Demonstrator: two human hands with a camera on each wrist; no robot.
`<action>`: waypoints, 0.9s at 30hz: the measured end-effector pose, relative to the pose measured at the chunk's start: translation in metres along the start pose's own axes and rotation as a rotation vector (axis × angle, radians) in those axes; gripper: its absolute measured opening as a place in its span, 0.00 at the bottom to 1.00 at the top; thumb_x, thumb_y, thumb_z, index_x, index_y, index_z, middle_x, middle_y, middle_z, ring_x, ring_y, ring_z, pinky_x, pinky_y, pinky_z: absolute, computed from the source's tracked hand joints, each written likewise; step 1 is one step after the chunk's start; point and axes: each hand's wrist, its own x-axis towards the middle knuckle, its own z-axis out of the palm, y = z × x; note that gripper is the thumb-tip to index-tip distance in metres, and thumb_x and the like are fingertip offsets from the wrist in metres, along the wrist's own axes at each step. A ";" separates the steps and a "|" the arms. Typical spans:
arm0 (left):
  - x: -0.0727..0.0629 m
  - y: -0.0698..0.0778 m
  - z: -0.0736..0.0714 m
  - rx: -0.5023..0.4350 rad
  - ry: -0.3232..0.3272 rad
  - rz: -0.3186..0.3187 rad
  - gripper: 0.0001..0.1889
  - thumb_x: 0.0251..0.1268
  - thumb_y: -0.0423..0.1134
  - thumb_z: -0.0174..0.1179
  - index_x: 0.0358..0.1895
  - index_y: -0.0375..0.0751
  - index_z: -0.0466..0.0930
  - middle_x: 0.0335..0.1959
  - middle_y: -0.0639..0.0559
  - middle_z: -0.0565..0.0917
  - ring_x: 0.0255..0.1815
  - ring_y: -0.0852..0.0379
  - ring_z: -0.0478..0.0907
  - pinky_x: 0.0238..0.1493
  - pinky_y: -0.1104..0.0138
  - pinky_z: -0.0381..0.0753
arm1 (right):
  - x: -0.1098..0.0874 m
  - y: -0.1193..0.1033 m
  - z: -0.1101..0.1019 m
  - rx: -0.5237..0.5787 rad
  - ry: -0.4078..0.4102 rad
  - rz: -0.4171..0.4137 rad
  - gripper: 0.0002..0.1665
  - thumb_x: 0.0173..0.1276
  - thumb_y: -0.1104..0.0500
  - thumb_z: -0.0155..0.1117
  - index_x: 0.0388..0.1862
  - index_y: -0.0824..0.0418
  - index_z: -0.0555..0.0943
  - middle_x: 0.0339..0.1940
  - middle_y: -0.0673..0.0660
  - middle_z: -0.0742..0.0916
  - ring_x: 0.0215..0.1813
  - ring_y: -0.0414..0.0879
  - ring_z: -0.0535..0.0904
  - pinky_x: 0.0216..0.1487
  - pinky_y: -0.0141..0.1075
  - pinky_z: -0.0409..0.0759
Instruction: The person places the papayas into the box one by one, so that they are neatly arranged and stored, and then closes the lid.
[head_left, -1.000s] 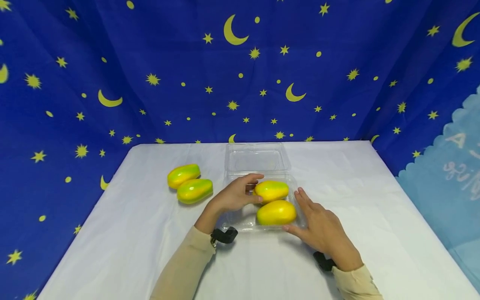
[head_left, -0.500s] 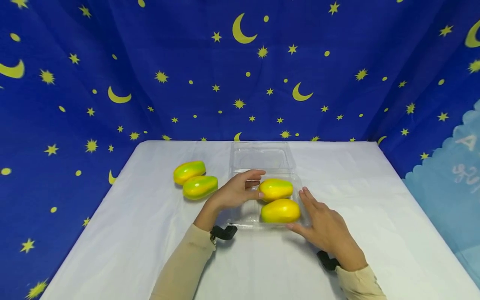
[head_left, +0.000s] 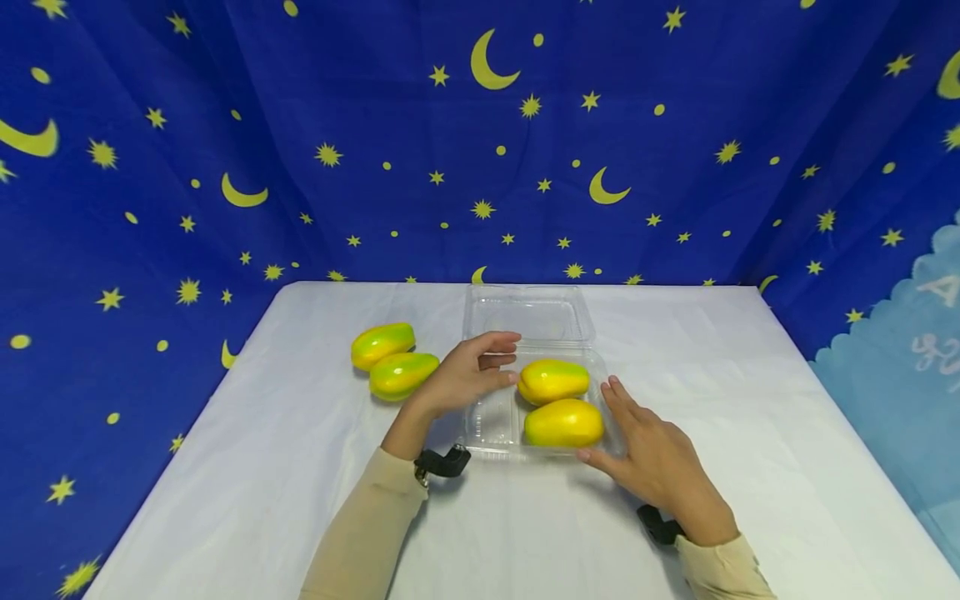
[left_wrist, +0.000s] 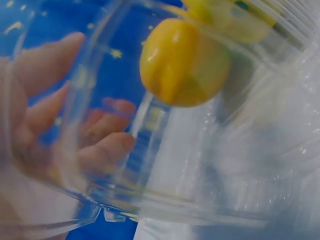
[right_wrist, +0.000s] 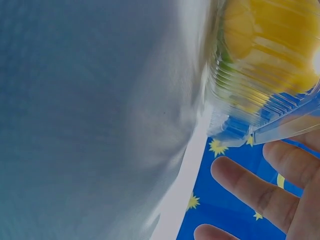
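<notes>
A clear plastic clamshell box (head_left: 493, 427) lies with its lid (head_left: 528, 317) folded back. Two yellow-green fruits that look like papayas sit in its right part: a back papaya (head_left: 555, 382) and a front papaya (head_left: 564, 423). My left hand (head_left: 467, 377) hovers over the box's left part, fingers loosely bent and holding nothing, just left of the back papaya. In the left wrist view a papaya (left_wrist: 182, 62) shows through clear plastic, apart from the fingers. My right hand (head_left: 660, 458) has its fingers extended along the box's right side, thumb near the front rim.
Two more papayas, one behind (head_left: 382, 346) and one in front (head_left: 403, 377), lie side by side on the white-covered table (head_left: 300, 483), left of the box. A blue curtain (head_left: 360, 100) with moons and stars hangs behind the table.
My left hand has drawn back leftward from the back papaya, which stays in the box. The right hand keeps its place beside the box. The head view has shifted slightly.
</notes>
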 end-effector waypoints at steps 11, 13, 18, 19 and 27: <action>-0.008 -0.004 -0.006 -0.020 0.009 -0.004 0.28 0.69 0.40 0.65 0.71 0.57 0.70 0.70 0.51 0.74 0.69 0.52 0.75 0.65 0.60 0.78 | -0.001 0.002 0.000 0.001 0.004 -0.005 0.62 0.60 0.20 0.55 0.80 0.58 0.59 0.81 0.60 0.64 0.64 0.65 0.79 0.49 0.57 0.83; -0.010 -0.004 -0.007 -0.038 0.011 0.002 0.28 0.69 0.40 0.65 0.71 0.55 0.70 0.69 0.51 0.74 0.70 0.51 0.74 0.64 0.60 0.78 | 0.000 0.002 -0.001 -0.001 0.004 -0.005 0.62 0.60 0.20 0.57 0.80 0.58 0.59 0.81 0.60 0.64 0.64 0.65 0.79 0.49 0.57 0.83; -0.013 -0.002 -0.010 -0.059 0.019 -0.005 0.28 0.69 0.39 0.65 0.71 0.53 0.70 0.69 0.49 0.73 0.70 0.49 0.74 0.64 0.61 0.78 | 0.000 0.001 0.000 -0.004 -0.002 -0.002 0.61 0.60 0.21 0.58 0.81 0.57 0.58 0.81 0.60 0.64 0.64 0.65 0.79 0.49 0.57 0.83; -0.014 -0.001 -0.011 -0.060 0.021 -0.008 0.28 0.69 0.39 0.64 0.71 0.53 0.70 0.69 0.49 0.73 0.70 0.49 0.74 0.64 0.61 0.78 | 0.000 0.001 0.000 -0.004 -0.005 0.000 0.61 0.60 0.21 0.58 0.81 0.57 0.58 0.81 0.60 0.64 0.64 0.65 0.79 0.49 0.57 0.83; -0.023 0.004 -0.024 -0.070 0.063 0.001 0.28 0.69 0.37 0.64 0.71 0.50 0.69 0.69 0.46 0.74 0.70 0.47 0.74 0.64 0.58 0.79 | 0.001 0.000 -0.002 -0.012 -0.016 0.002 0.62 0.60 0.20 0.57 0.81 0.57 0.58 0.81 0.60 0.64 0.64 0.65 0.78 0.49 0.57 0.83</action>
